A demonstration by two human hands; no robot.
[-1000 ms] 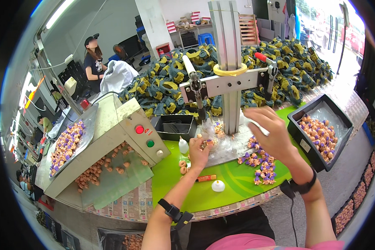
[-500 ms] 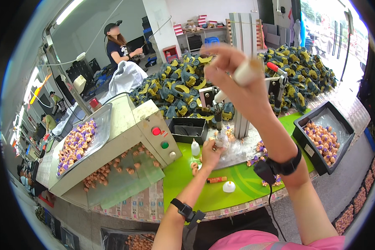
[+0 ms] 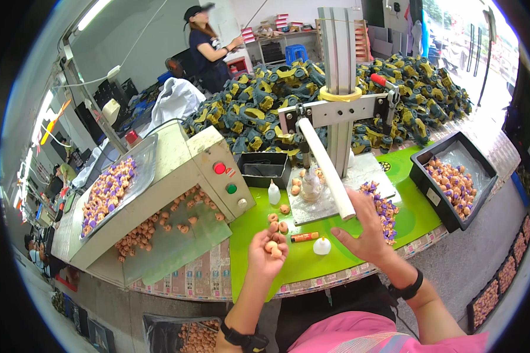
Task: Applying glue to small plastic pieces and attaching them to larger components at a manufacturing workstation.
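Note:
My left hand [image 3: 267, 254] is over the green mat's front part, palm turned up, fingers curled around a few small peach-coloured toy heads [image 3: 273, 249]. More such heads lie on the mat just beyond its fingertips. My right hand [image 3: 368, 232] is open beside the lower end of the press's long white lever [image 3: 327, 167], thumb and fingers spread; whether a fingertip touches the lever, I cannot tell. The hand press [image 3: 335, 109] stands on a metal plate, and under its plunger sits a clear fixture [image 3: 312, 189]. Purple-and-peach pieces [image 3: 386, 215] lie right of the plate.
A beige machine [image 3: 176, 182] with peach heads below and a tray on top stands left. A black bin [image 3: 453, 182] of heads is at right. White bottles [image 3: 274, 192] and an orange tube [image 3: 305, 237] lie around. Behind rises a yellow-and-grey toy pile [image 3: 247, 106]; a person stands beyond.
My right hand came down from the raised lever and opened; the lever now slopes down toward me. My left hand moved from the fixture back toward me and now holds toy heads.

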